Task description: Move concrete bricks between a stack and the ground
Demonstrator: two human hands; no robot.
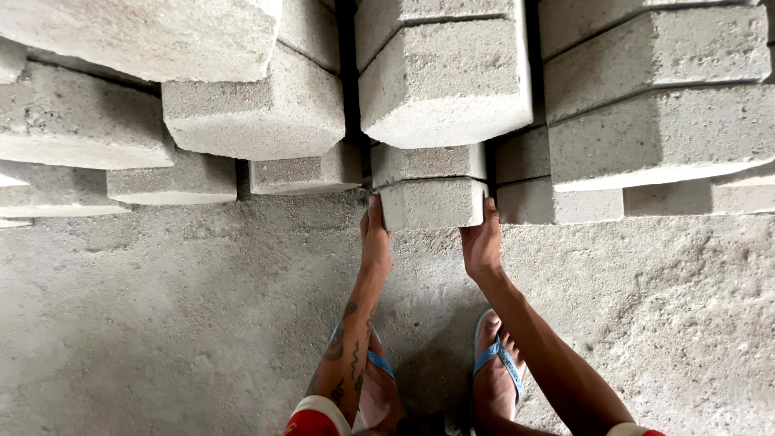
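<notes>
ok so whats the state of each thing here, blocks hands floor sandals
bottom block: on the floor, gripped at both sides
left hand: flat against the block's left side
right hand: flat against the block's right side
stacked blocks: piled in uneven columns, some jutting out
floor: dusty, sandy
sandals: blue straps, on both feet
</notes>
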